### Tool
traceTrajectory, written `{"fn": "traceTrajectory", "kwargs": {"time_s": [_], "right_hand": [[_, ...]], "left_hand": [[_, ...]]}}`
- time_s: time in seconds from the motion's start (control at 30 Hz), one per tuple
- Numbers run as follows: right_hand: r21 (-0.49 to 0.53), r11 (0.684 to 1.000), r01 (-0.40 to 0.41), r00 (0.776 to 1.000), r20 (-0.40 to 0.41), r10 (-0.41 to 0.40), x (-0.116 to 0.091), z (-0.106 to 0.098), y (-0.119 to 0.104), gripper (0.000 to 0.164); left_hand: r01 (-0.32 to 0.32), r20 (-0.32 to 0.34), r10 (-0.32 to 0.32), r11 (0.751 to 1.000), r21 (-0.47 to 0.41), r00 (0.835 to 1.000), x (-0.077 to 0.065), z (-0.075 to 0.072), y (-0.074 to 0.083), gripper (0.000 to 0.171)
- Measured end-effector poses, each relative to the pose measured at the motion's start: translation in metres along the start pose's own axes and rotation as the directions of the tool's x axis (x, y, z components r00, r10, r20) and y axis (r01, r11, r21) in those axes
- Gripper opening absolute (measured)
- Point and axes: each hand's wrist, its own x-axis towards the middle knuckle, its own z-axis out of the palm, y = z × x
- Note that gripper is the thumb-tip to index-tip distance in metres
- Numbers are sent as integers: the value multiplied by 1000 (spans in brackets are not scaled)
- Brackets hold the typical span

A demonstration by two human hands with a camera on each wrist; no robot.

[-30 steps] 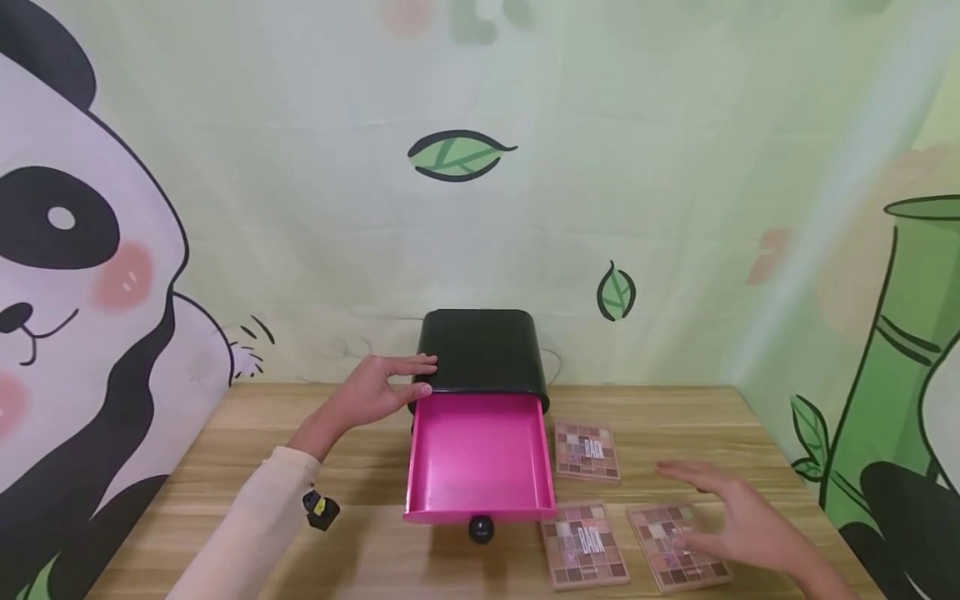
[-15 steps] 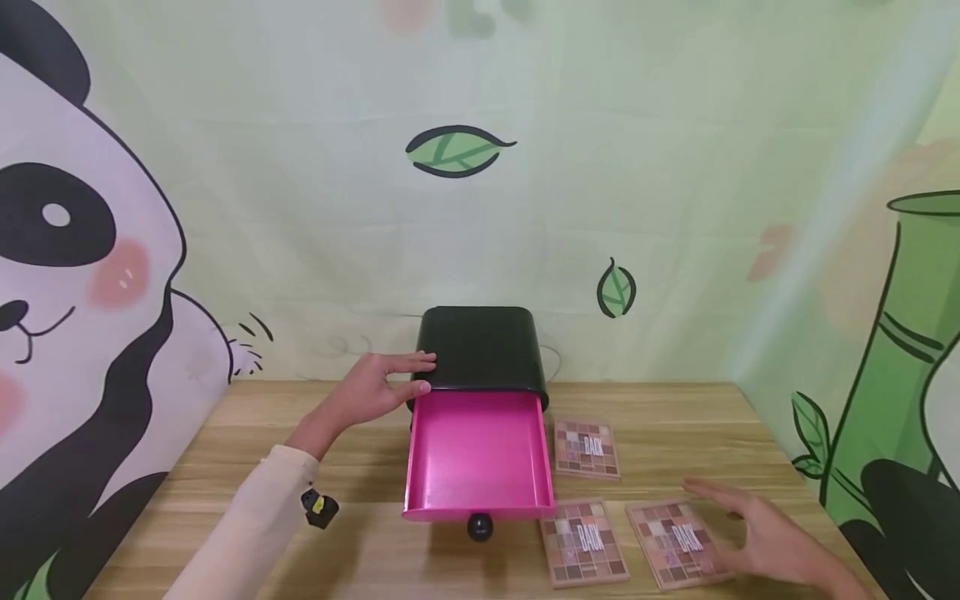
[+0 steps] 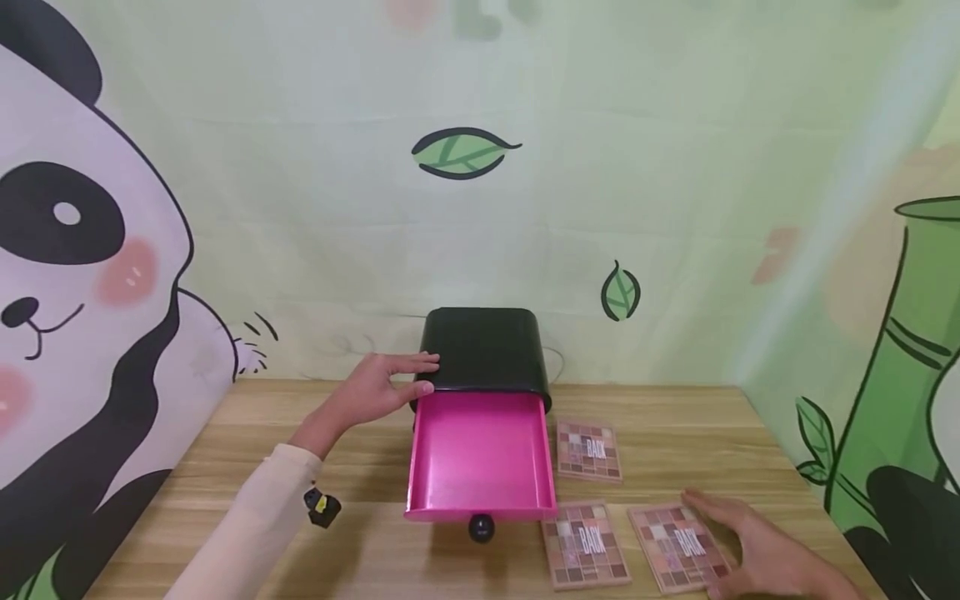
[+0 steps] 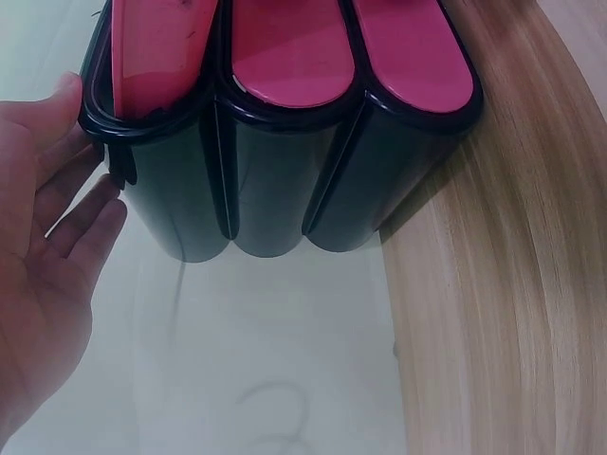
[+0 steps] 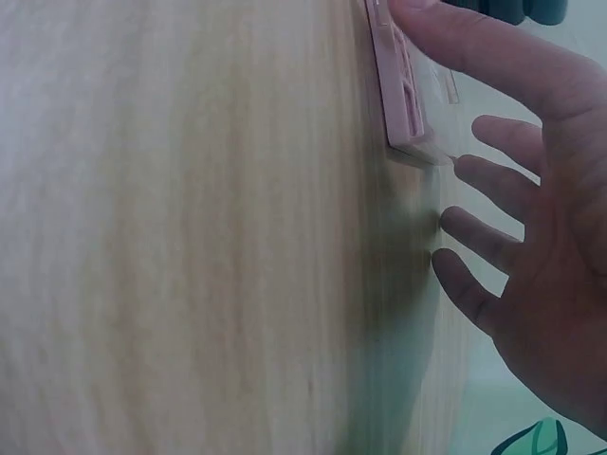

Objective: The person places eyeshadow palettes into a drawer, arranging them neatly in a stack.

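Observation:
A black drawer unit (image 3: 483, 350) stands at the table's middle, its top pink drawer (image 3: 483, 454) pulled out, with nothing in it. Spread fingers of my left hand (image 3: 378, 387) rest on the unit's top left edge. The left wrist view shows pink drawer fronts (image 4: 294, 57) in the black casing. At the right lies an eyeshadow palette (image 3: 675, 546). My right hand (image 3: 772, 554) is at its right side, thumb near the lower corner and fingers by the upper one. In the right wrist view the fingers are spread beside the palette's edge (image 5: 391, 81); contact is unclear.
Two more palettes lie right of the drawer: one further back (image 3: 588, 452), one nearer (image 3: 587, 546). The drawer's black knob (image 3: 481, 527) sticks out toward me. A small black-and-yellow object (image 3: 322, 507) is by my left sleeve. A printed cloth (image 3: 480, 233) hangs behind the wooden table.
My right hand has moved down and right, from over the right palette to its right edge. The left hand stays on the drawer unit. The palettes lie as before.

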Motion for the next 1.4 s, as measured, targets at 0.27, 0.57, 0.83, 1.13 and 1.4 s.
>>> {"fn": "traceTrajectory", "kwargs": {"time_s": [0.27,0.57,0.83,1.13,1.4], "right_hand": [[-154,983,98,993,-49,-106,0,3,3,101],[-133,989,58,997,-34,-63,-1,0,0,99],[-64,988,-142,989,-54,139,-2,1,-7,110],[-173,974,-145,983,-140,122,-2,2,-14,117],[-284,952,-114,969,-245,43,-2,-1,-39,119]], "left_hand": [[-4,5,4,1000,-6,1000,0,1,0,41],[7,12,-7,1000,3,1000,1,0,1,40],[12,11,-12,1000,12,1000,1,1,0,41],[27,15,-27,1000,11,1000,2,2,0,40],[21,7,-21,1000,13,1000,1,1,1,39]]}}
